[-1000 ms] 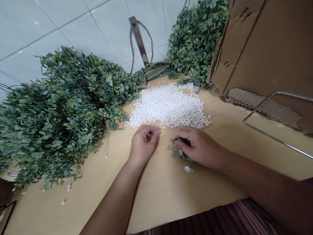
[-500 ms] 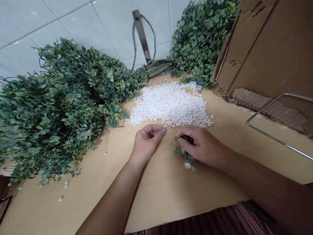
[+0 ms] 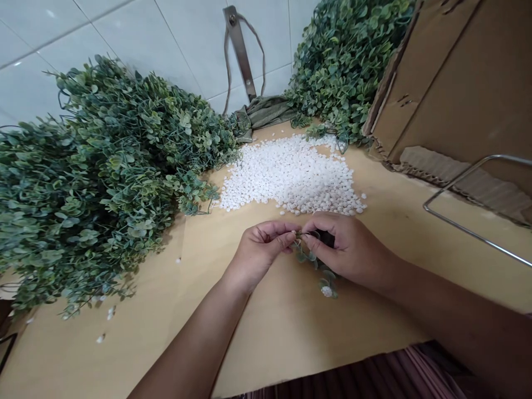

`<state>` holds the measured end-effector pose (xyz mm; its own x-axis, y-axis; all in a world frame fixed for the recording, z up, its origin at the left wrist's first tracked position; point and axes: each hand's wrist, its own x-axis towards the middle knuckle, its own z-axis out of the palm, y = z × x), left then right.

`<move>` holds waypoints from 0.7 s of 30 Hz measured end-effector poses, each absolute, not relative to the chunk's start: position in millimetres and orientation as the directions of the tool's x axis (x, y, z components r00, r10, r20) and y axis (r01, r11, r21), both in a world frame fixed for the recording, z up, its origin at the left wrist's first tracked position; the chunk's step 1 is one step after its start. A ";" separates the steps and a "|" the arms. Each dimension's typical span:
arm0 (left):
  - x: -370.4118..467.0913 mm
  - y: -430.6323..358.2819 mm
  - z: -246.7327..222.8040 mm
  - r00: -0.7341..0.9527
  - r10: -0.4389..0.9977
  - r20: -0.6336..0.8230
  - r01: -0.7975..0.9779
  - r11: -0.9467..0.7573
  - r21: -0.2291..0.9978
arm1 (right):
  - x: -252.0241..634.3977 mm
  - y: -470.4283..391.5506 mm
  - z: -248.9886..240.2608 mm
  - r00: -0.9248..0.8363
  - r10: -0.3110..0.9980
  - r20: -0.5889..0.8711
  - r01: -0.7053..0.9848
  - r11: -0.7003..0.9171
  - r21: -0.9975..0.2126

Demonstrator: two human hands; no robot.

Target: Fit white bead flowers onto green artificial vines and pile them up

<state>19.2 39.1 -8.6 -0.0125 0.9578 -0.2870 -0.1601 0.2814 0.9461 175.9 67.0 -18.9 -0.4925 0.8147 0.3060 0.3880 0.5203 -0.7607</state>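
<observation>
Pinched in my right hand (image 3: pixel 347 244) is a green leafy sprig (image 3: pixel 310 256), its leaves hanging below the fingers. One white piece (image 3: pixel 327 291) sits at the sprig's lower end. My left hand (image 3: pixel 261 249) is closed in a pinch, thumb and forefinger meeting the sprig's tip right beside the right fingertips. What lies between the left fingers is too small to make out. Just beyond both hands spreads a pile of small white pieces (image 3: pixel 286 172) on the tan board (image 3: pixel 266 338).
A big heap of leafy sprigs (image 3: pixel 116 177) covers the left side, and another bunch of greenery (image 3: pixel 349 66) stands at the back right. Cardboard (image 3: pixel 465 83) and a bent metal rod (image 3: pixel 469 230) are on the right. A metal strap (image 3: pixel 240 52) leans against the tiled wall.
My left hand has moved right, its fingertips now meeting the sprig at my right fingertips. The right hand still holds the sprig, whose lower end has shifted slightly right and down.
</observation>
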 end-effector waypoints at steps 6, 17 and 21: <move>19.7 40.8 -9.4 -0.057 0.949 -0.311 -0.184 0.296 0.937 | 176.5 66.4 -18.1 -0.468 0.815 0.342 0.396 0.540 -0.743; 24.7 40.5 -10.0 -0.089 0.946 -0.313 -0.171 0.295 0.940 | 175.7 65.6 -18.4 -0.440 0.819 0.368 0.428 0.551 -0.717; 25.6 39.5 -9.6 -0.104 0.941 -0.324 -0.157 0.306 0.939 | 175.3 65.1 -19.0 -0.439 0.813 0.383 0.442 0.567 -0.695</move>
